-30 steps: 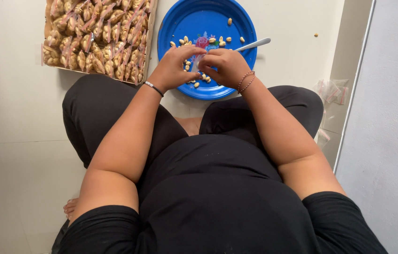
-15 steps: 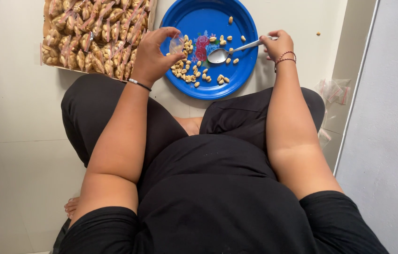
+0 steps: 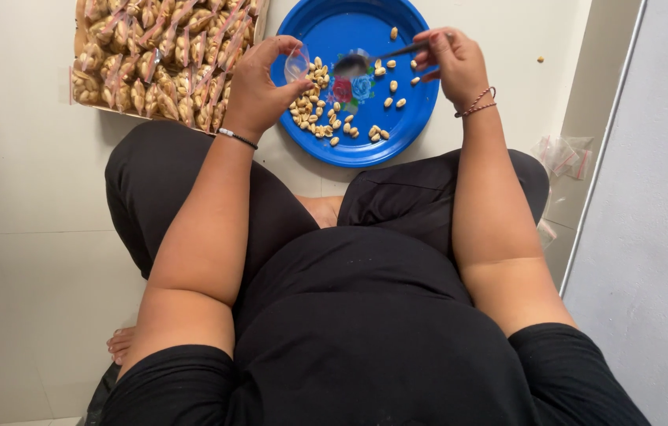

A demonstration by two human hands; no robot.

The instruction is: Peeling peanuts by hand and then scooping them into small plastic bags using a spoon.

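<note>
Left hand (image 3: 259, 91) is pinching a small clear plastic bag (image 3: 297, 63) between thumb and fingers, holding it over the left rim of the blue plate (image 3: 413, 118). Right hand (image 3: 452, 63) is gripping a metal spoon (image 3: 354, 61) by the handle, its bowl sitting over the plate beside the loose peanuts (image 3: 318, 118). A box of filled peanut bags (image 3: 160, 59) is sitting just left of the plate.

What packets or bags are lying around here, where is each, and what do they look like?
Small clear bag: pinched open in the left hand over the blue plate; see-through, looks empty.
Filled packets: packed in rows in a shallow brown tray, upper left on the floor; clear with reddish strips, tan nuts inside.
Empty bags: loose pile on the floor at right by the wall; clear with reddish strips.
No signs or screens.
</note>
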